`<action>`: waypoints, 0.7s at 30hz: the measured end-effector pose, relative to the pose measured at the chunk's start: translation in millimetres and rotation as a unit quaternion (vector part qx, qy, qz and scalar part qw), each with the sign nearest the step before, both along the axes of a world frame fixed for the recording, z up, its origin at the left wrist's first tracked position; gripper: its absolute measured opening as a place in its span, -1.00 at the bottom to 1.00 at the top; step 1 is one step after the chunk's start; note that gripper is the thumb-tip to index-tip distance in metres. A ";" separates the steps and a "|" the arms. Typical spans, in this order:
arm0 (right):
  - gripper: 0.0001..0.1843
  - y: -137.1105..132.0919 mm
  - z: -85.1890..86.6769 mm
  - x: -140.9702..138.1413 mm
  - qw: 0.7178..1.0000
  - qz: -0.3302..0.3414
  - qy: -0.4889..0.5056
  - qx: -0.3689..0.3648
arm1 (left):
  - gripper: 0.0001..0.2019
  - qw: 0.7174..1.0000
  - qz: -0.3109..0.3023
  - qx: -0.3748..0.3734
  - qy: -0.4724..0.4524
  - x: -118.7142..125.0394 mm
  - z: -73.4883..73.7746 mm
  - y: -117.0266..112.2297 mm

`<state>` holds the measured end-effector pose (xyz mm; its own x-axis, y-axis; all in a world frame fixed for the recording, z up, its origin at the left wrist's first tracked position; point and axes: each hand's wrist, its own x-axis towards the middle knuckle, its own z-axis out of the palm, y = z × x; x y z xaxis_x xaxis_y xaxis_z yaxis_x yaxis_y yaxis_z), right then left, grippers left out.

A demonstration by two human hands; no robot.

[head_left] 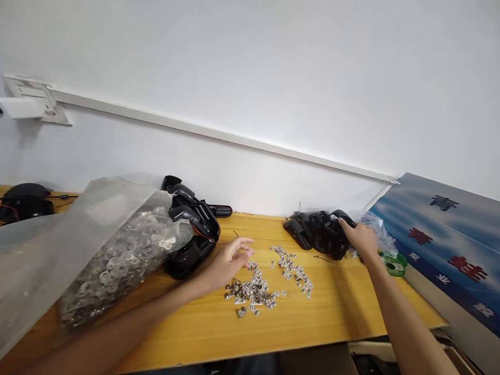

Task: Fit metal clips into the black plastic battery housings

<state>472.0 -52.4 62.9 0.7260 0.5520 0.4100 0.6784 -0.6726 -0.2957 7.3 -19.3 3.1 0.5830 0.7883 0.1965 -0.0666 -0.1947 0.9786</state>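
We hold our left hand (231,258) low over the yellow wooden tabletop (335,316), its fingers half curled and its thumb apart from the fingertips; we cannot tell whether any tiny piece sits between them. It hovers at the upper left edge of a loose heap of small silver metal pieces (254,290), which lies near the middle of the tabletop. A thinner scatter of the same silver pieces (294,272) spreads just to the right of that heap.

Our right hand (362,238) reaches to the far side, its fingers touching the right end of a cluster of glossy black plastic casings (324,234) near the wall. Part of the grip is hidden, so we cannot tell whether the fingers are clamped on a casing. Thin dark wires lie just in front of this cluster.

Left of our left hand, a second stack of curved black plastic casings (197,216) leans beside a large translucent plastic bag (127,254) full of metal pieces. Beyond our right hand we see crumpled clear plastic film (377,230), a round green spool (396,265) and a blue printed panel (449,233). Below the table's front edge is a brown cardboard box (317,365).
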 end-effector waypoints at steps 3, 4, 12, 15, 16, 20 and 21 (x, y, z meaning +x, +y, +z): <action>-0.02 7.6 2.4 -24.4 0.999 -0.045 -0.004 0.008 | -0.66 1.000 0.013 0.011 0.018 0.5 -5.3 1.3; -0.04 10.1 3.8 -36.8 0.998 -0.040 -0.034 0.031 | -0.67 0.999 0.014 0.016 0.025 0.6 -7.1 1.4; -0.53 53.2 1.7 -192.3 0.893 0.424 -0.141 0.060 | -0.73 0.998 0.010 0.025 0.056 0.6 -11.6 2.3; -0.52 86.6 -9.6 -256.2 0.836 0.537 -0.111 -0.001 | -0.73 0.998 0.012 0.028 0.057 -1.4 -10.5 4.5; -0.46 98.4 -15.0 -273.8 0.823 0.559 -0.099 -0.016 | -0.73 0.998 0.014 0.028 0.058 -2.0 -10.1 5.3; -0.28 135.8 -37.4 -320.3 0.778 0.622 -0.053 -0.074 | -0.76 0.999 0.018 0.014 0.039 -2.3 -10.1 7.7; -0.29 140.9 -41.2 -326.3 0.783 0.613 -0.055 -0.090 | -0.77 0.999 0.017 0.004 0.031 -1.7 -10.6 8.2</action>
